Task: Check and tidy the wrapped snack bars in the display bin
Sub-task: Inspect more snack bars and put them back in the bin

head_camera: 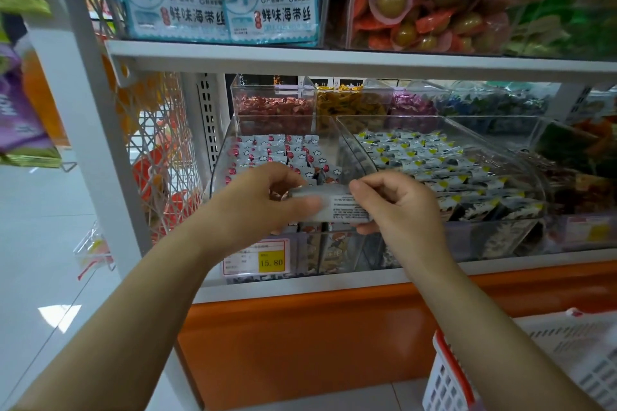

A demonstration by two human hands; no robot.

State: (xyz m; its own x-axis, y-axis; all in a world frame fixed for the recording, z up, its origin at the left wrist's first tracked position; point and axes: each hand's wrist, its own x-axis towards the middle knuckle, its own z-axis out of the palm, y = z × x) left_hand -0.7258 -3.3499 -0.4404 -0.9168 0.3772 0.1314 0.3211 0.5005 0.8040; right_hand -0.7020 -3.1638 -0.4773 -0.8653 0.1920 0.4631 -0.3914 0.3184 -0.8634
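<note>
Your left hand (263, 200) pinches the left end of a white wrapped snack bar (339, 208), held level in front of the clear display bin (223, 157) of stacked bars. Your right hand (400, 207) grips its right end, small print facing you.

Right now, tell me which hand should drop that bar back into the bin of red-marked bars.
Left, probably. The left hand grips the snack bar directly over the bin of red-marked bars; the right hand pinches its other end, nearer the neighbouring bin.
</note>
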